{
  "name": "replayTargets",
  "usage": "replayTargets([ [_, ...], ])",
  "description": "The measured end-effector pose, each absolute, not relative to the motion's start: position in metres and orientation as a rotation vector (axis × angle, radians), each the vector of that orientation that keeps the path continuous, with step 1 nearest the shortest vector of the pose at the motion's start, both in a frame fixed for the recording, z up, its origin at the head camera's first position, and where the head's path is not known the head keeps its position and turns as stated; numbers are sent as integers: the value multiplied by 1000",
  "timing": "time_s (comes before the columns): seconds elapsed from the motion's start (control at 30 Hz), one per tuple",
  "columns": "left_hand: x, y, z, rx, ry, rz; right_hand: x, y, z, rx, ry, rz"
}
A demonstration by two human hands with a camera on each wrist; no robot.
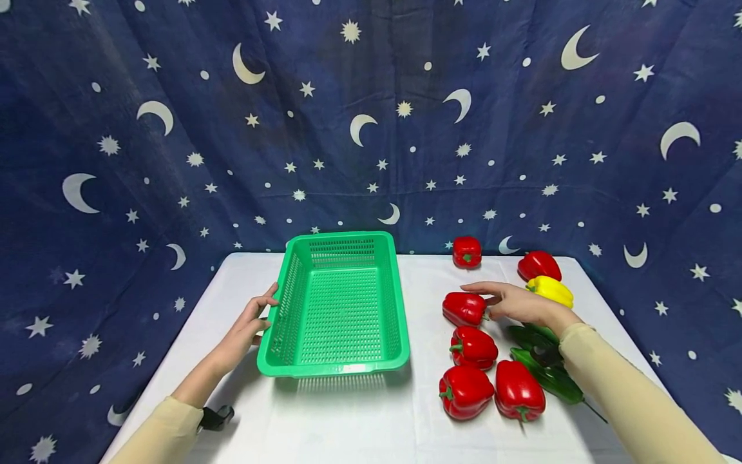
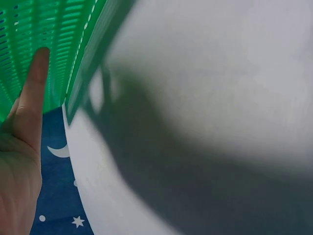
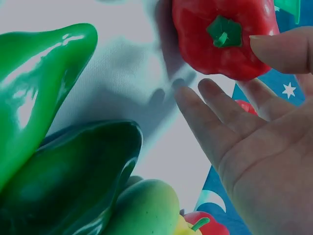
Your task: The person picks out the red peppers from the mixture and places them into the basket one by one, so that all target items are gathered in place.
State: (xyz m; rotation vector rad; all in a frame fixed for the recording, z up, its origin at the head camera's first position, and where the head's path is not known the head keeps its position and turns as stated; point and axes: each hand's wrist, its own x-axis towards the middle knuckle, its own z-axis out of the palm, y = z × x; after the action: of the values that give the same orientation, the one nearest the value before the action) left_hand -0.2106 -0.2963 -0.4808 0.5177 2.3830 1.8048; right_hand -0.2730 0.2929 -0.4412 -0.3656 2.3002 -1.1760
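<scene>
A green plastic basket point(image 1: 400, 309) with slotted walls stands on the white table. My left hand point(image 1: 246, 332) is at its left side, fingertips at the rim; in the left wrist view one straight finger point(image 2: 36, 78) lies along the basket's slotted wall point(image 2: 58, 29). My right hand point(image 1: 516, 303) reaches over a red bell pepper point(image 1: 462, 308) that lies on its side. Its thumb point(image 3: 281, 51) overlaps the pepper point(image 3: 195, 29) near the green stem in the right wrist view, while the other fingers stretch out loosely beside it.
More red bell peppers point(image 1: 474, 348) lie in front of the right hand, others point(image 1: 467, 252) at the back. A yellow bell pepper point(image 1: 551, 291) and long green vegetables point(image 1: 553, 380) lie to the right, partly under the right arm. A starry curtain point(image 1: 371, 96) hangs behind the table point(image 1: 348, 425).
</scene>
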Motion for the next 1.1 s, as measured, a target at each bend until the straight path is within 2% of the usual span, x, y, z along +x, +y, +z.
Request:
replayTargets([
  [1.1,-209,-288,-489,464,2419,1875,-273,286,-457,-366,2498,-1179],
])
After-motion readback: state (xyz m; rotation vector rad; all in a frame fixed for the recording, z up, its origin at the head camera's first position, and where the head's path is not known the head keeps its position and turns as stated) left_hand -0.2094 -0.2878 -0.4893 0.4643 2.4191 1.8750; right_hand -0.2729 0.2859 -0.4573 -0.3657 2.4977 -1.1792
